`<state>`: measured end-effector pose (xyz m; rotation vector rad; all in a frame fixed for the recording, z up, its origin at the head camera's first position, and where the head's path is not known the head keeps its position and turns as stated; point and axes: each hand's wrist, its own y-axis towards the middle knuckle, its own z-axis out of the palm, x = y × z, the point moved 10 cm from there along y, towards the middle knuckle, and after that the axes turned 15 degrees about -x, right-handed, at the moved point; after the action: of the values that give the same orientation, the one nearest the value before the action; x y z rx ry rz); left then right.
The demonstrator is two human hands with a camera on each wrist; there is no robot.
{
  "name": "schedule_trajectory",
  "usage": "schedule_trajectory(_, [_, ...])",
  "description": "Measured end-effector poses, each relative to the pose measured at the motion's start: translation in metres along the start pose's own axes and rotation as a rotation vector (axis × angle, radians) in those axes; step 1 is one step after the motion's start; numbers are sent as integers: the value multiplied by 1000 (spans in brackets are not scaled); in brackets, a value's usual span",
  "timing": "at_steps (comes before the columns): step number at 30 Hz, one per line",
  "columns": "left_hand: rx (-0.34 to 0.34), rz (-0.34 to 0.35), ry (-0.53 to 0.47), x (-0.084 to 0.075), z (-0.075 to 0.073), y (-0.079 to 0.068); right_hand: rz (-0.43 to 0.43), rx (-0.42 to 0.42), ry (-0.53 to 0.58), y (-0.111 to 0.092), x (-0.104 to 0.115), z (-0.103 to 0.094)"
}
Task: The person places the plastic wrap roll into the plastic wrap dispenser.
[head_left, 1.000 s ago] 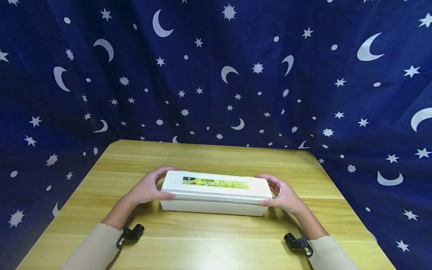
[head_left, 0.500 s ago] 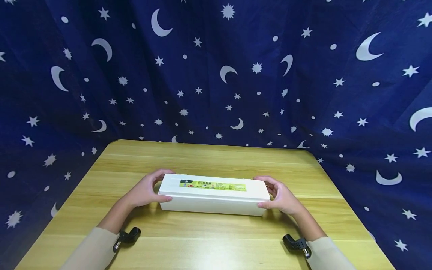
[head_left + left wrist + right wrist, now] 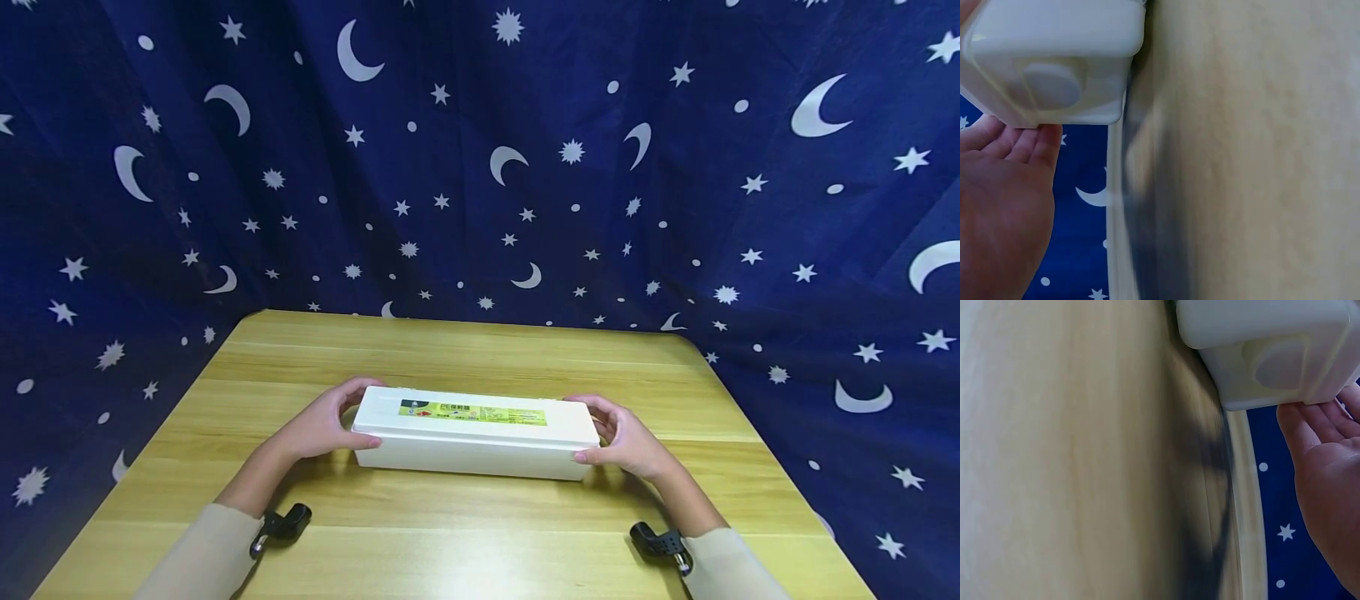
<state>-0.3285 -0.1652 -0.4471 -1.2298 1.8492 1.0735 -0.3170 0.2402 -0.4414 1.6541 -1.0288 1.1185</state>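
A long white cling film box (image 3: 480,454) with a lid and a yellow-green label (image 3: 472,412) lies crosswise on the wooden table. My left hand (image 3: 330,421) grips its left end, thumb on the front face just under the lid edge and fingers behind. At the opposite end my right hand (image 3: 628,437) holds it the same way. Each wrist view shows a box end with a round recess (image 3: 1054,86), and fingers (image 3: 1319,422) reaching along the back side. The lid sits down along the front of the base. The box's underside is hidden.
The light wooden table (image 3: 480,533) surrounds the box, its far edge meeting a dark blue curtain (image 3: 465,167) with white moons and stars. A black wrist mount (image 3: 281,525) is strapped at each sleeve.
One second ago the lid stood slightly raised, with a gap along the front. It came down onto the base, both hands lowering with it; over the last half second almost nothing moved.
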Motion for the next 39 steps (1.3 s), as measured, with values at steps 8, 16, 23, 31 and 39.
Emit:
schedule_trajectory(8, [68,-17,-93,0,3,-4,-9,11,-14,-1,-3,-1])
schedule_trajectory(16, [154,-11,-156,1,8,-13,-43,86,-36,-8,-8,0])
schedule_trajectory(23, [119,10,-122,1,6,-12,-72,92,-47,-8,-10,0])
schedule_trajectory(31, [15,1,29,4,-4,-9,-62,42,-42,-8,-13,-4])
schedule_trajectory(39, [8,-4,32,3,-5,-11,-62,25,-55,-7,-12,-4])
